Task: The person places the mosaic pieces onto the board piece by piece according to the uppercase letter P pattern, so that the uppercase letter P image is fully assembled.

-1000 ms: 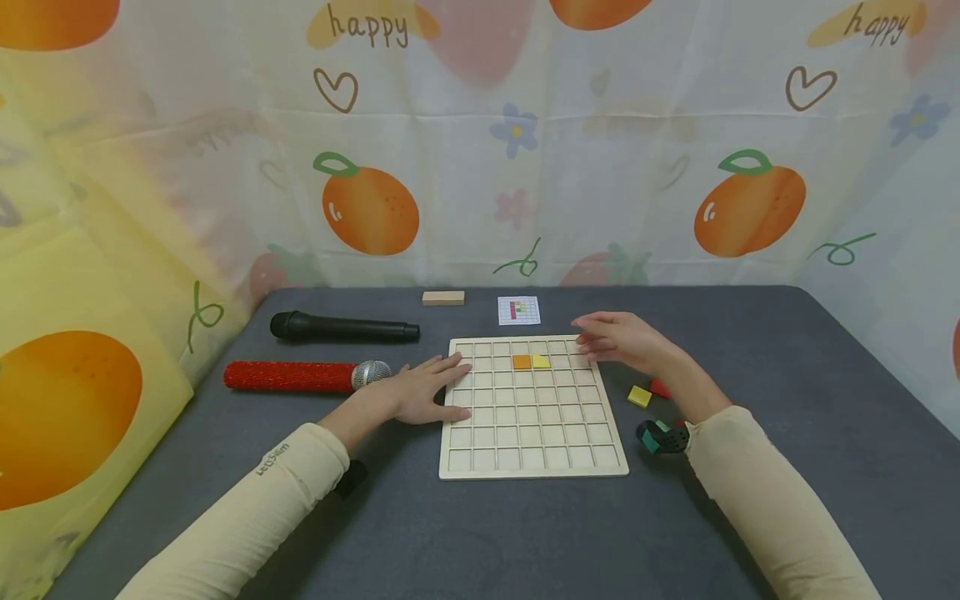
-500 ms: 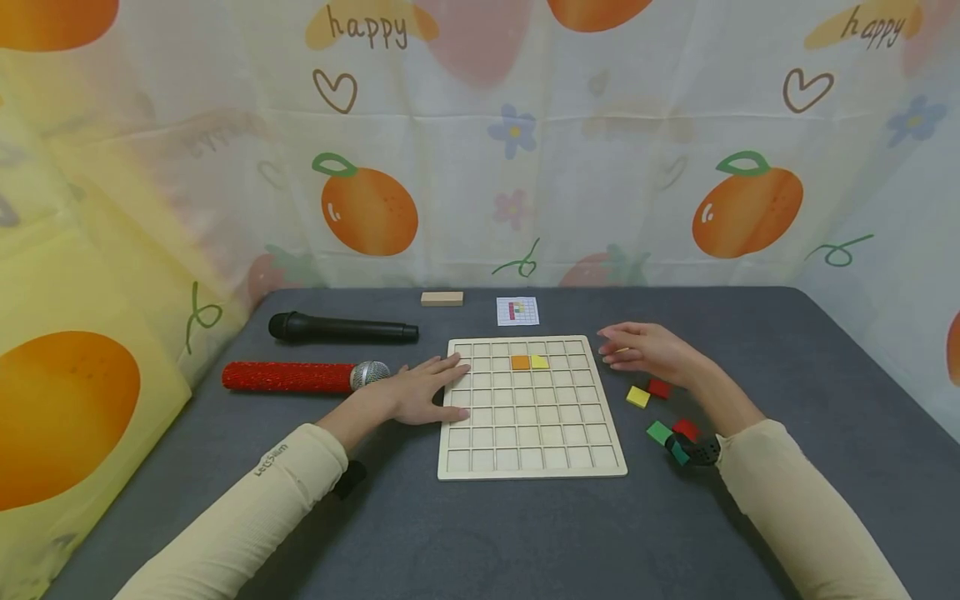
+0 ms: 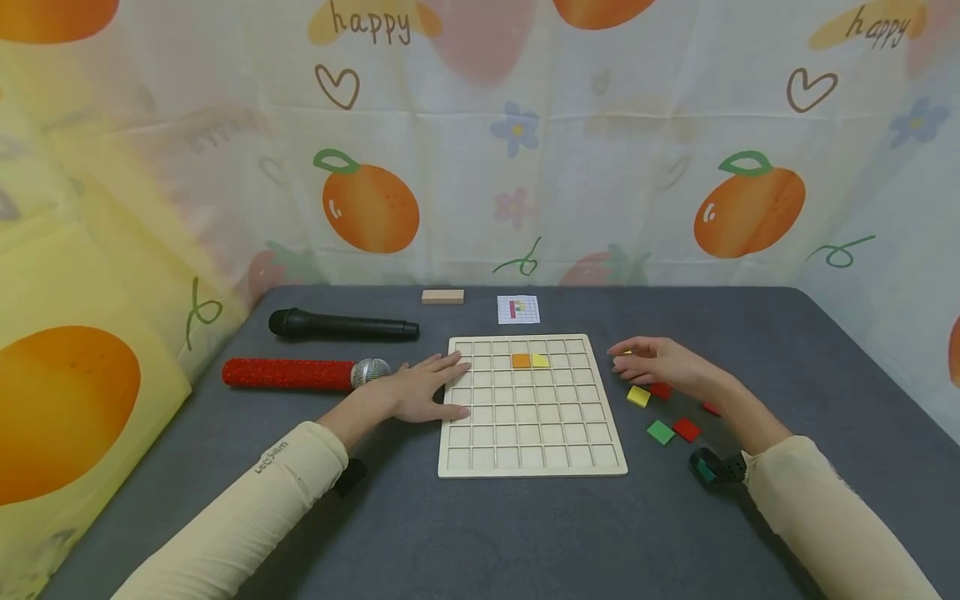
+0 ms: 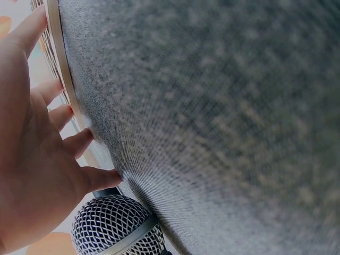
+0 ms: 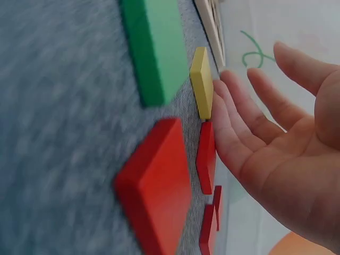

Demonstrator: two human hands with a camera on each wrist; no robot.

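Note:
A pale wooden grid board lies on the table, with an orange tile and a yellow tile side by side in its second row. My left hand rests on the board's left edge, fingers spread. Right of the board, my right hand hovers over loose square tiles, its fingers relaxed and holding nothing. Around it lie a yellow tile, a green tile and several red tiles, some partly hidden by the hand. In the right wrist view its fingers pass close beside another view of the yellow tile.
A red microphone lies left, its mesh head right by the left hand. A black microphone lies behind it. Farther back are a wooden block and a small card with a coloured grid. A printed cloth hangs behind the table.
My right hand has moved from the board's upper right corner, rightward and toward me, to over the loose tiles. The left hand stays on the board's edge.

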